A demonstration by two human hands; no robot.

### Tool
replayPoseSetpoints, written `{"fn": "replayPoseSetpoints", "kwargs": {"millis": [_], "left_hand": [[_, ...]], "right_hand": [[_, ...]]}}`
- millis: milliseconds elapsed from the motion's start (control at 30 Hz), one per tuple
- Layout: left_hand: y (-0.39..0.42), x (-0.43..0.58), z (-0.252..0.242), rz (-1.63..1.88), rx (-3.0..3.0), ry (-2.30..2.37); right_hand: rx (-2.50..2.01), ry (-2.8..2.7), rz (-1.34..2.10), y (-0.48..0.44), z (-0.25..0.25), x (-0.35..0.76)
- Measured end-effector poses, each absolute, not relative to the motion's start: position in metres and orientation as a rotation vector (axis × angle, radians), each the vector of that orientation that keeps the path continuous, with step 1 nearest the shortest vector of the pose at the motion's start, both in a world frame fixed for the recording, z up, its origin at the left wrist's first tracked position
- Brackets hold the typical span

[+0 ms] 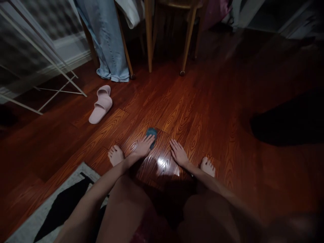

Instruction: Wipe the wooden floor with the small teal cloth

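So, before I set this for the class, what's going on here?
The person's left hand is on a teal item, perhaps a cloth, on the floor. Their right hand, open and holding nothing, appears to rest on the floor, apart from it. Both hands are between the bare feet.

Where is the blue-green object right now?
In the head view, the blue-green object lies on the wooden floor just left of centre, partly under the left hand, with the right hand off to its right.
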State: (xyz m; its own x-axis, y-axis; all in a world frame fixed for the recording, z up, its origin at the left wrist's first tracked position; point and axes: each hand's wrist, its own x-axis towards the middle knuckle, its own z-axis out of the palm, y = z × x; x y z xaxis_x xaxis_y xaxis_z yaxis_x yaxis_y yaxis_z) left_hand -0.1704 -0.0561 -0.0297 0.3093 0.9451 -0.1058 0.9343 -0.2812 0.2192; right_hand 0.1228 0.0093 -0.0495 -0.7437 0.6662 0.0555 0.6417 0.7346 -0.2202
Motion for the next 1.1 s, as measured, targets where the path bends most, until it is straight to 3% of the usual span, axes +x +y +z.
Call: {"fn": "replayPoseSetpoints", "kwargs": {"millis": [200,633,1100], "left_hand": [[-0.072,-0.210,-0.042,0.175,2.050,2.163],[-0.090,-0.188,-0.022,0.053,2.326,1.722],[-0.121,-0.175,-0.029,0.068,2.225,1.977]], "right_hand": [[-1.047,-2.769,0.265,0.009,-0.057,0.123],[-1.049,-2.771,0.244,0.008,-0.053,0.121],[-1.040,-2.739,0.213,0.010,-0.059,0.120]]}}
